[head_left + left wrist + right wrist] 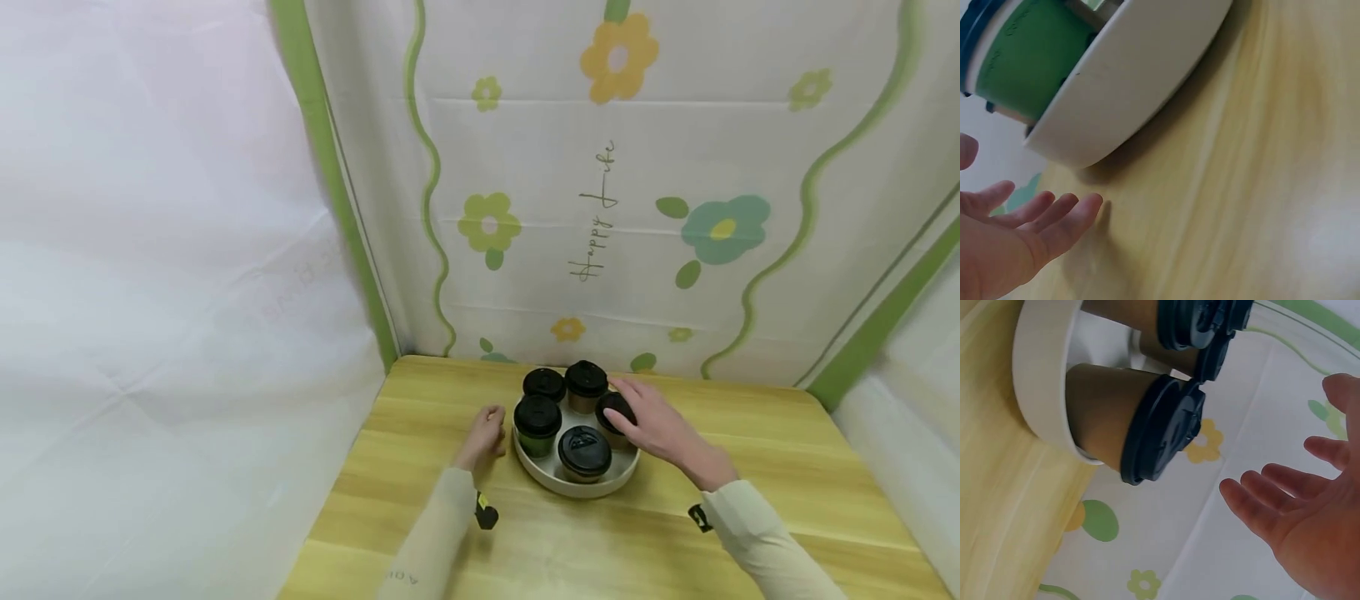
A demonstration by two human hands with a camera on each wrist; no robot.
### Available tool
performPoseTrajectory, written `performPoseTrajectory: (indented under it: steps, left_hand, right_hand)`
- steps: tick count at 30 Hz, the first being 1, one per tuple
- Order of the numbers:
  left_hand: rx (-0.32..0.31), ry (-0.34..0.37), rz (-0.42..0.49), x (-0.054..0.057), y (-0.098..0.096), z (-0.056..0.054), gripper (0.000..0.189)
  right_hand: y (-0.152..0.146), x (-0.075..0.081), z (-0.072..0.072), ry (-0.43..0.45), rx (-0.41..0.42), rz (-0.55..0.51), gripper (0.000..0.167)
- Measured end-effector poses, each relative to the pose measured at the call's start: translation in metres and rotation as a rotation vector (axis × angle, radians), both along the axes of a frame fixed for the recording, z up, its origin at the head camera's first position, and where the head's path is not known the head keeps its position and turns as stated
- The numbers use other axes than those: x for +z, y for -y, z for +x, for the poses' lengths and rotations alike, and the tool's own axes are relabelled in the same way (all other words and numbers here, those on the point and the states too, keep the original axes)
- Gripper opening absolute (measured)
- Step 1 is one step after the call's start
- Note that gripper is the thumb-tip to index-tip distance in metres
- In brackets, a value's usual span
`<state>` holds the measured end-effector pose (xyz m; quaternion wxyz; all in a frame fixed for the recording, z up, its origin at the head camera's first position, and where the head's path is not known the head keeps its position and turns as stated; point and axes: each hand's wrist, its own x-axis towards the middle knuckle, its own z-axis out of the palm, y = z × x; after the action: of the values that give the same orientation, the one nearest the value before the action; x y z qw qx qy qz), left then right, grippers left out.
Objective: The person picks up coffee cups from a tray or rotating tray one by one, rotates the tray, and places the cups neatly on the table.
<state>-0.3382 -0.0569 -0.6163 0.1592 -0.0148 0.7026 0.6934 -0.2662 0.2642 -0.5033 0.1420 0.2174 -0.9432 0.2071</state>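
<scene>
A round white tray [577,490] on the wooden table carries several paper cups with black lids. A green cup [537,445] stands at its left side, and a black-lidded cup [584,452] is nearest the front. My left hand [482,437] is just left of the tray; the left wrist view shows its fingers loosely bent and apart from the tray wall [1129,81]. On the other side, my right hand [663,425] hovers by the right-hand cup [613,407], partly covering it. In the right wrist view, its fingers are spread, with a gap to the brown cup [1107,412].
The wooden table [720,533] extends around the tray. Behind it hangs a white flowered curtain [540,167], close to the rear cups. White fabric walls [187,292] with green edging stand at both sides.
</scene>
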Motion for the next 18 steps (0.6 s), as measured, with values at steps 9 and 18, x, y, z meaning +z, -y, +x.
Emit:
performPoseTrajectory:
  steps: [9,18]
  left_hand:
    - [0.048,0.087,0.181,-0.006,-0.011,0.011,0.050]
    - [0.063,0.024,0.226,-0.008,-0.018,0.018,0.045]
  right_hand:
    - [-0.004,-0.011,-0.003,0.097,-0.057,0.041,0.056]
    - [-0.009,-0.020,-0.009,0.150,-0.091,0.067,0.055]
